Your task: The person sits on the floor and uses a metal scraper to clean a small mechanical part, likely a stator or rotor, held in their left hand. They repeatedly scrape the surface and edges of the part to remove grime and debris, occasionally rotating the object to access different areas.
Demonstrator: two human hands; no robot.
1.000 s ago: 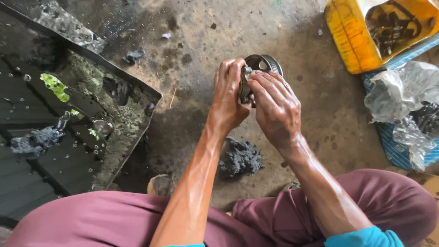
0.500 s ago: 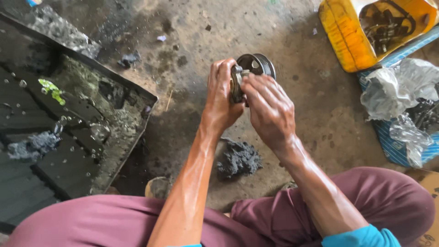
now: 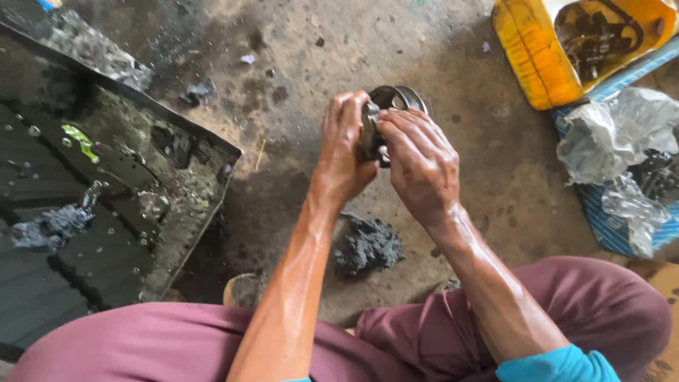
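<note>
Nearest, the person's knees in maroon trousers [image 3: 141,339] are framing the view, both oily forearms reaching forward over the stained floor [image 3: 297,49]. Just beyond the knees a dark rag [image 3: 368,245] is lying on that floor, untouched. Above it both hands are meeting on a round, grooved metal part — a pulley [image 3: 402,97] by its ribbed rim — held in the air, well clear of the floor. The left hand [image 3: 344,152] is wrapping the near side of it, its grip closed on the body; the right hand [image 3: 422,166] is closing over the front, fingertips [image 3: 387,129] pressing at the hub, so that grip too is holding the pulley. This seems to be the stage of working something at the centre of the part by hand, either seating or freeing a small piece; what the piece is, I cannot tell, as the fingers are hiding it. Any next move would call for a firm hold by the left and fine finger work from the right — slippery with oil. To the left a black tray [image 3: 233,152] of dirty liquid is standing; far right, a yellow jug [image 3: 530,64] and crumpled plastic [image 3: 608,141].
</note>
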